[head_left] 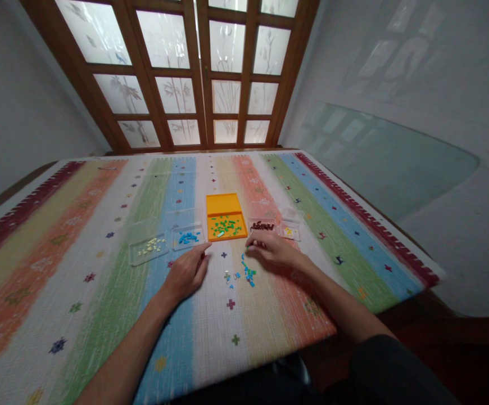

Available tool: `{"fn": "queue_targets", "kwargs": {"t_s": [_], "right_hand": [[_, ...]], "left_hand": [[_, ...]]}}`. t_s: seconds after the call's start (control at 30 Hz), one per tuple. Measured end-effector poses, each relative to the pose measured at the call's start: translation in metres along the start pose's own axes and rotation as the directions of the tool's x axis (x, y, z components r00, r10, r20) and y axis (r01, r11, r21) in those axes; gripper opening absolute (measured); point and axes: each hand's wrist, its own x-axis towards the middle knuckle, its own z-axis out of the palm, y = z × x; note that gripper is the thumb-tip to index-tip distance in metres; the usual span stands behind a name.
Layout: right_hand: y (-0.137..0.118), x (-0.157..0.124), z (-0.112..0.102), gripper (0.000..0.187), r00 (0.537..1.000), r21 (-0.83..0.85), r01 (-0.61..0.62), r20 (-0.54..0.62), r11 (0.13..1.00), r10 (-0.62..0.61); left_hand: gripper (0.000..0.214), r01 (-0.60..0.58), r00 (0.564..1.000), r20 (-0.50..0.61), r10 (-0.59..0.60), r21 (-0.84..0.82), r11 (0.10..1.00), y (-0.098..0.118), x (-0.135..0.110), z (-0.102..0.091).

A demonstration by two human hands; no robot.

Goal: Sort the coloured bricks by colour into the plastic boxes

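My left hand rests on the striped cloth, its index finger stretched toward the front left corner of an orange-yellow box and its thumb apart. Nothing shows in it. The box's lid is open, and small green pieces lie scattered inside. To the right, my right hand has thumb and fingertips pinched together over the cloth; a tiny green piece seems to show at the tips. Just below it, small blue and green pieces form a loose line. Several more blue and pale bits lie left of that.
Clear trays flank the box: one with pale yellow pieces, one with blue pieces, one with dark red-brown pieces, and a smaller one with yellow and white pieces. The striped cloth covers the table; wooden glazed doors stand behind.
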Motion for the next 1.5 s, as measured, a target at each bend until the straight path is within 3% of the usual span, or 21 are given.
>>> {"fn": "queue_targets", "kwargs": {"t_s": [0.2, 0.47, 0.73, 1.2, 1.5], "right_hand": [[0.004, 0.041, -0.013, 0.012, 1.0, -0.105, -0.005, -0.009, 0.995, 0.004], [0.009, 0.086, -0.006, 0.014, 0.996, -0.242, -0.035, 0.07, 0.97, 0.053], [0.01, 0.092, 0.001, 0.016, 0.989, -0.317, 0.031, 0.148, 0.948, 0.017], [0.016, 0.104, -0.006, 0.014, 1.0, -0.27, -0.023, -0.008, 0.963, 0.021], [0.013, 0.112, -0.003, 0.015, 0.998, -0.302, -0.037, 0.036, 0.952, 0.051]], "left_hand": [[0.03, -0.012, 1.0, 0.002, 0.012, 0.024, 1.0, 0.0, 0.0, 0.0], [0.031, -0.04, 0.999, -0.02, 0.041, 0.026, 0.999, 0.001, 0.001, 0.0], [0.031, -0.06, 0.998, -0.012, 0.06, 0.044, 0.997, -0.002, -0.001, 0.003], [0.033, -0.055, 0.998, -0.005, 0.055, 0.024, 0.998, -0.003, -0.002, 0.005], [0.035, -0.058, 0.998, 0.002, 0.058, 0.025, 0.998, -0.003, -0.002, 0.004]]}}
